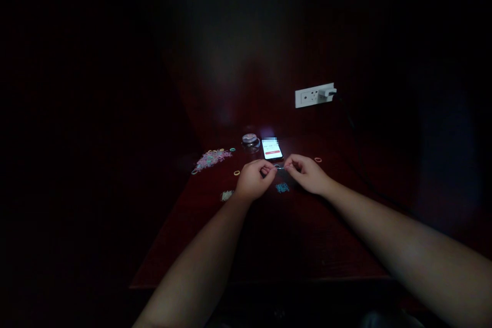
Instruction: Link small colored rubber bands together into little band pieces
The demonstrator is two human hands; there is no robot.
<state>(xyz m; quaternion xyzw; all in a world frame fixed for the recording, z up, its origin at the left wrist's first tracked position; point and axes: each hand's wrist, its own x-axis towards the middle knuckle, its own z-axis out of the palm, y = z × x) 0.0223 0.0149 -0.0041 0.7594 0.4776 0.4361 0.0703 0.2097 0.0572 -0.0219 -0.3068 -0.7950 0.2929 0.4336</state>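
Between the fingertips of my left hand (253, 179) and my right hand (305, 171) stretches a small pale blue rubber band (281, 168). Both hands are closed in a pinch, one at each end of it. Just below them on the dark red table lies a small pile of blue rubber bands (282, 188). A pile of pale yellowish bands (227, 195) sits left of my left wrist, partly hidden by it. Farther left spreads a larger heap of mixed pink, purple and green bands (212, 159). Single bands lie apart, one yellow (237, 172) and one orange-pink (318, 160).
A lit phone (272, 148) lies just beyond my hands, beside a small clear lidded jar (250, 140). On the wall behind is a white socket (313, 96) with a plugged-in charger (326, 93); its dark cable runs down to the right. The surroundings are very dark.
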